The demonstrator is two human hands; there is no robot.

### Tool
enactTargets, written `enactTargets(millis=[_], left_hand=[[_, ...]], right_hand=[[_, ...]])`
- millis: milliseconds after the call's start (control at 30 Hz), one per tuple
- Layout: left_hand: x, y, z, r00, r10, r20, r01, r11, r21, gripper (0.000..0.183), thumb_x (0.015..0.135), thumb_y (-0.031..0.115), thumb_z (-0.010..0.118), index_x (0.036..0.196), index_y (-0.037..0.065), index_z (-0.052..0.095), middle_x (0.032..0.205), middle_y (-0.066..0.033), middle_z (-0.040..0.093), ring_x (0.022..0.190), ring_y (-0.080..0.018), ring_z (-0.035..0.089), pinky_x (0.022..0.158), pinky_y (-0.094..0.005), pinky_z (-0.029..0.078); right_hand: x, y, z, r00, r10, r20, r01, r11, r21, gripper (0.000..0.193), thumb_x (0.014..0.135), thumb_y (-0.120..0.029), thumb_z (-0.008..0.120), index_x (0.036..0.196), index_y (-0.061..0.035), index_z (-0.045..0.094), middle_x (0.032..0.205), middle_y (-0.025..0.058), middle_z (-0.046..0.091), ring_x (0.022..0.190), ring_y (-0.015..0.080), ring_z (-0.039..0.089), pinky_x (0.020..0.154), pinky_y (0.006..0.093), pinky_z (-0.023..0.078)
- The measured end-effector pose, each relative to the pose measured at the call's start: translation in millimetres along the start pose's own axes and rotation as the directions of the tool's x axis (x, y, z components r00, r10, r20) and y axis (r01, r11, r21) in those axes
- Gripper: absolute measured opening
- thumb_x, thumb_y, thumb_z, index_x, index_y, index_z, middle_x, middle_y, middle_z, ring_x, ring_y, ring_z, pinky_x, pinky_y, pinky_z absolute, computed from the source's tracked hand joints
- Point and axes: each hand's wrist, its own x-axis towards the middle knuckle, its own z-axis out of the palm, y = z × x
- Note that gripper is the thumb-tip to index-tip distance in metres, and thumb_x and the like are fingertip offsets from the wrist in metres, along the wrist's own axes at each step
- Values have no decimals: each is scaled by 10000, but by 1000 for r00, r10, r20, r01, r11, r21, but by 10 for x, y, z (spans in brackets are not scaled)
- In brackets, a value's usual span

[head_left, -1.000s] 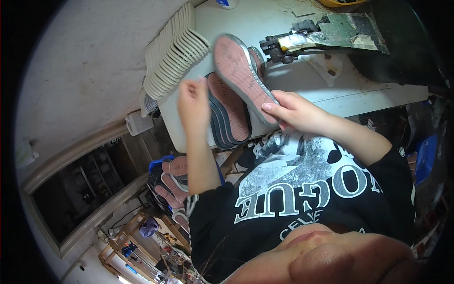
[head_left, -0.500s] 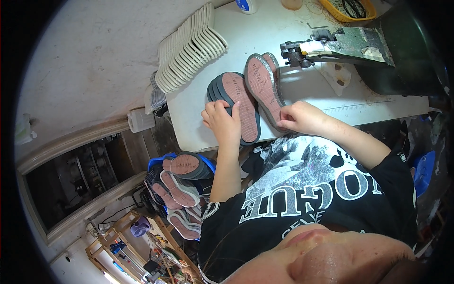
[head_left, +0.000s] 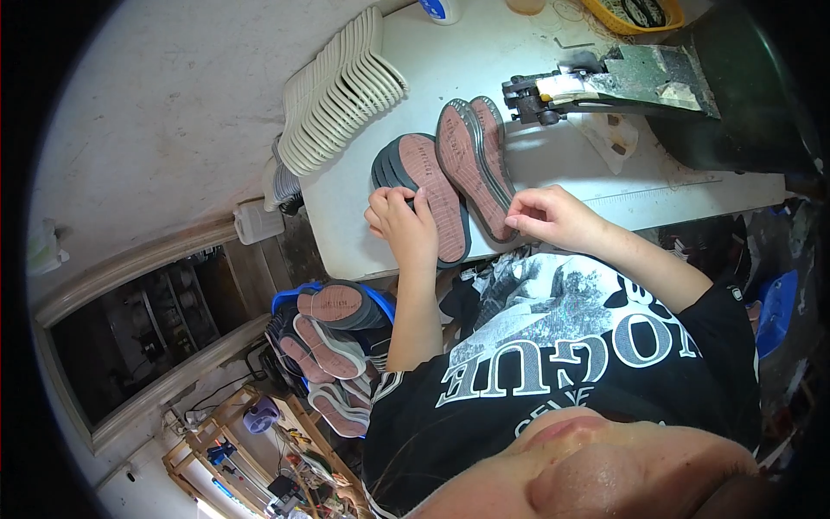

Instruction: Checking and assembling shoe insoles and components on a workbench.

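On the white table, a fanned stack of dark-edged shoe soles (head_left: 437, 186) with reddish, ribbed faces lies in front of me. My left hand (head_left: 403, 223) is at its left side, fingers curled by the outer edges and thumb along the top sole. To the right lies a second group of shoe soles (head_left: 471, 160) with grey rims, overlapping one another. My right hand (head_left: 549, 216) has its thumb and bent forefinger at the near end of these grey-rimmed soles; the other fingers are curled in.
A long row of nested cream soles (head_left: 341, 95) stands at the table's far left. A green-and-black machine arm (head_left: 618, 82) reaches in from the right. Behind it is a yellow basket (head_left: 635, 17). A blue crate (head_left: 285, 298) of bundled soles stands below left.
The grey-rimmed soles have spread, so more of the lower one shows. My right thumb and forefinger have parted slightly. My left hand stays at the dark stack.
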Motion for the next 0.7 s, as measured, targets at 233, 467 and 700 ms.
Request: enactTargets(millis=[233,467,700], left_hand=[[63,24,123,1000,-20,-15,20,1000,4,169,846,199,647,899,64,560,1121,-125,472,1077,-333,407,940,-480,277],[53,87,165,997,-30,-77,29,1000,-5,271,839,218,659,1019,62,528,1159,-137,446,1111,-344,387,957,-503,263],[109,127,139,1000,-25,-16,25,999,-21,246,818,239,687,928,52,572,1158,-120,479,1121,-344,390,979,-508,251]], right_hand=[[-10,89,-32,1000,0,-29,0,1000,-8,187,924,-177,609,854,-4,611,651,27,594,605,85,523,573,255,424],[-13,143,-41,1000,1,-24,-2,1000,-14,189,920,-177,612,847,-3,608,651,28,589,602,85,519,570,252,420],[6,144,-62,998,57,-1,-57,998,-36,201,910,-215,608,861,-21,618,696,97,640,640,185,611,626,310,476]])
